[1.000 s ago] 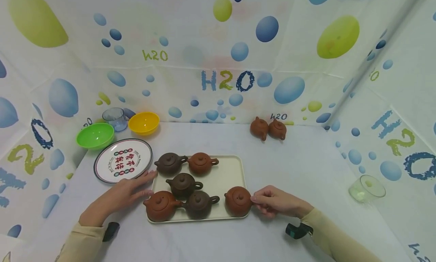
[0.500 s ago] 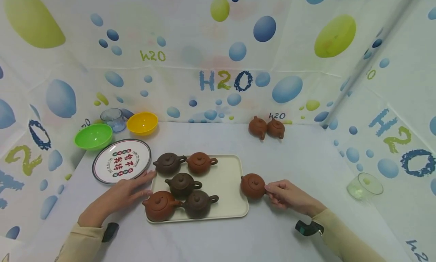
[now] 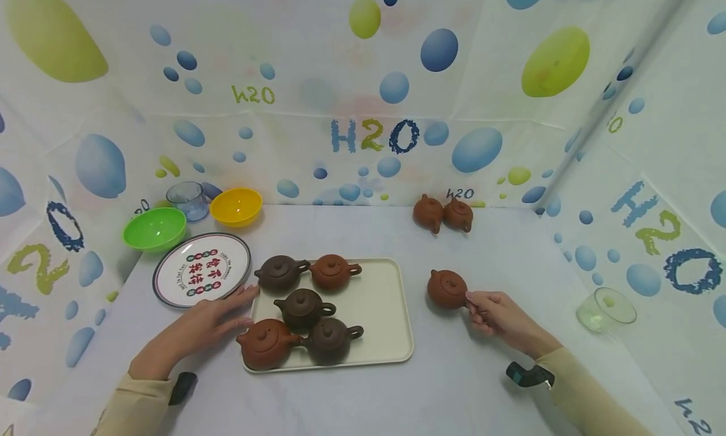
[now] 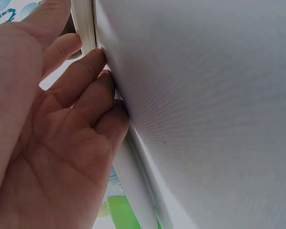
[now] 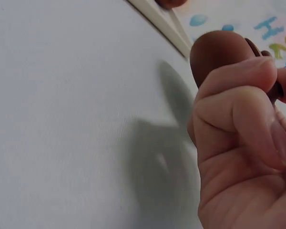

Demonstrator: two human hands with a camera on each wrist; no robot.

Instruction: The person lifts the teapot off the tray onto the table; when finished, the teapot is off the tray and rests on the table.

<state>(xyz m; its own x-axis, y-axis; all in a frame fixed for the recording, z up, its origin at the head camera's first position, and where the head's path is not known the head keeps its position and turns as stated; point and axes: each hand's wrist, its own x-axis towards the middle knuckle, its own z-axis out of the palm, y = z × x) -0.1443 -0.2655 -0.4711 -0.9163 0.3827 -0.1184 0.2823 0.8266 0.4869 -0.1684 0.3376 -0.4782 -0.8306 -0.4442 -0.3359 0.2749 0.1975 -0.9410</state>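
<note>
My right hand (image 3: pixel 505 319) pinches the handle of a reddish-brown clay teapot (image 3: pixel 447 289) between thumb and fingers. In the right wrist view the teapot (image 5: pixel 219 55) hangs over the cloth, its shadow falling apart from it. The cream tray (image 3: pixel 374 310) lies to its left. My left hand (image 3: pixel 212 322) rests at the tray's left edge with its fingers extended; the left wrist view shows the fingertips (image 4: pixel 97 59) down at the cloth beside the tray. On the tray stand three dark brown teapots (image 3: pixel 304 309) and two reddish ones, one at the back (image 3: pixel 331 272), one at the front left (image 3: pixel 268 343).
Two more reddish teapots (image 3: pixel 428 212) stand together at the back right. A printed oval plate (image 3: pixel 170 278), a green bowl (image 3: pixel 154 229), a yellow bowl (image 3: pixel 236 207) and a bluish glass (image 3: pixel 190 203) are at the left. A greenish glass (image 3: pixel 604 310) stands far right.
My right hand has carried the reddish teapot off the tray's front right corner, rightward and away from me, over the cloth. My left hand has stayed at the tray's left edge.
</note>
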